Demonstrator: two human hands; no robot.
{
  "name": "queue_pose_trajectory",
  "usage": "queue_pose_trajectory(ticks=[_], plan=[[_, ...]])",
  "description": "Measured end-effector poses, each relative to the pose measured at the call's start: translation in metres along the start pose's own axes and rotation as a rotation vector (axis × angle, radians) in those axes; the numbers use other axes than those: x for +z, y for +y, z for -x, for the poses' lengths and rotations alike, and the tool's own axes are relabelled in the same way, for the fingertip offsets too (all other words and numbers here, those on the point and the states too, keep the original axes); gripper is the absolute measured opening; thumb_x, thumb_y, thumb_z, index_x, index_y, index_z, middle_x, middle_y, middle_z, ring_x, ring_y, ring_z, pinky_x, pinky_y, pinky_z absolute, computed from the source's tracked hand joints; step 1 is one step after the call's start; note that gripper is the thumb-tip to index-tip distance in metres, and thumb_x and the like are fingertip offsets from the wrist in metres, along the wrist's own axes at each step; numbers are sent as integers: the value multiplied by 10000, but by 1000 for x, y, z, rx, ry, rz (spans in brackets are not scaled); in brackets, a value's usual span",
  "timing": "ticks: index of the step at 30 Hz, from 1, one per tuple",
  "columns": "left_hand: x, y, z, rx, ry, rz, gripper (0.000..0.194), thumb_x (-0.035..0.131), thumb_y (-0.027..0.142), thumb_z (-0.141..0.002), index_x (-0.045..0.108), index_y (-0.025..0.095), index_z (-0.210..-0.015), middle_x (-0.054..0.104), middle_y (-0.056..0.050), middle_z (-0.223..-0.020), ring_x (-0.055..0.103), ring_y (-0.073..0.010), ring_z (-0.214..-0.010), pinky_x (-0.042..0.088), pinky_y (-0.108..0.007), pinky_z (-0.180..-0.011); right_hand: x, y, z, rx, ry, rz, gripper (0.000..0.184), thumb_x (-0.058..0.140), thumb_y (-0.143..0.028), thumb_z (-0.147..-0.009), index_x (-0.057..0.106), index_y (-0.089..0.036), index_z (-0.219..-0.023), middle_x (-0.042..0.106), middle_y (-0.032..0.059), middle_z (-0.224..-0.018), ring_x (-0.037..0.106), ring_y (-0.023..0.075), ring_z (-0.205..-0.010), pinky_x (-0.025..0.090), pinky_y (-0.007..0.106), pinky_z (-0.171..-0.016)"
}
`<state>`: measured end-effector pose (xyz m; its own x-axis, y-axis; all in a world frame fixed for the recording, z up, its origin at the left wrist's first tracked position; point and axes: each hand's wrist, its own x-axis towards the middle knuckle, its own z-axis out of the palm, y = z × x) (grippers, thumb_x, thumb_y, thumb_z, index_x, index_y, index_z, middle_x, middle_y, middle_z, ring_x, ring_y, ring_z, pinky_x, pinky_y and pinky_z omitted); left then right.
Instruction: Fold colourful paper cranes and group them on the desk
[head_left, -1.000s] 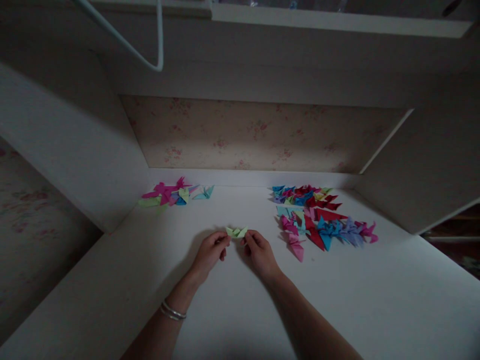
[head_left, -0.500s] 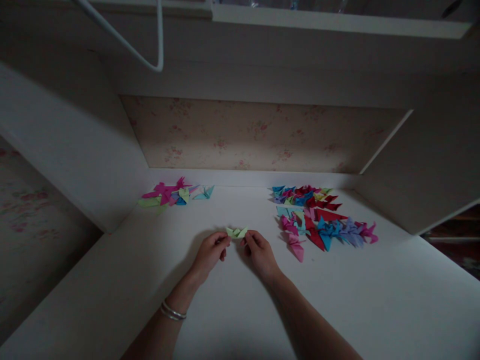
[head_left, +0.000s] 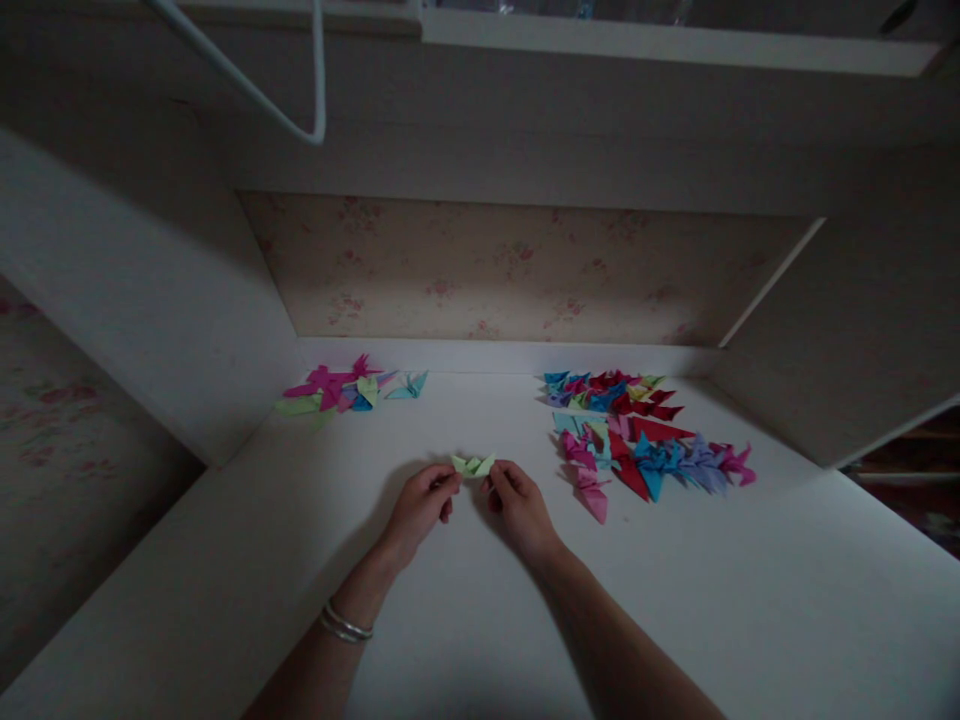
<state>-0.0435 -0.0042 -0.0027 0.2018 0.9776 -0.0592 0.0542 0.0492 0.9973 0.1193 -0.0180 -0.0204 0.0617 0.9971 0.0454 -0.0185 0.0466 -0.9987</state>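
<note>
A small light-green folded paper piece (head_left: 473, 466), boat-like in outline with raised points, is held just above the white desktop (head_left: 480, 600) or resting on it; which of the two I cannot tell. My left hand (head_left: 421, 508) pinches its left end between thumb and forefinger, the other fingers curled. At the right end, my right hand (head_left: 523, 506) has the same kind of pinch. The fingertips cover both ends of the paper. Two silver bangles (head_left: 346, 622) circle my left wrist.
Several colourful origami cranes (head_left: 651, 455) lie in rows to the right. A smaller heap of folded paper cranes (head_left: 330, 385) sits at the back left. White side panels and a shelf (head_left: 675, 50) enclose the desk; a white bent rod (head_left: 319, 100) hangs at upper left.
</note>
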Motion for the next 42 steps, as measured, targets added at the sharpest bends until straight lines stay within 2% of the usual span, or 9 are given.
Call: queue_pose_trajectory(ticks=[9, 15, 42], plan=[[0, 1, 0, -16, 14, -7, 287, 584, 438, -762, 612, 152, -778, 515, 30, -590, 442, -86, -467, 324, -197, -430, 1, -1, 1, 3, 7, -1, 397, 472, -581, -843, 573, -199, -803, 548, 9, -677, 451, 117, -527, 355, 233, -490], [-1, 0, -1, -1, 14, -21, 283, 580, 433, -765, 617, 152, -775, 521, 24, -604, 443, -86, -475, 328, -193, -428, 1, -3, 1, 2, 10, 16, 410, 463, -595, -839, 563, -206, -760, 526, 3, -645, 457, 124, -530, 365, 234, -496], [1, 1, 0, -21, 16, -6, 304, 599, 450, -735, 619, 148, -767, 525, 18, -613, 450, -92, -484, 334, -200, -432, 1, -5, 3, 18, 0, -47, 367, 494, -551, -845, 571, -196, -791, 536, -8, -655, 443, 112, -521, 347, 230, -494]])
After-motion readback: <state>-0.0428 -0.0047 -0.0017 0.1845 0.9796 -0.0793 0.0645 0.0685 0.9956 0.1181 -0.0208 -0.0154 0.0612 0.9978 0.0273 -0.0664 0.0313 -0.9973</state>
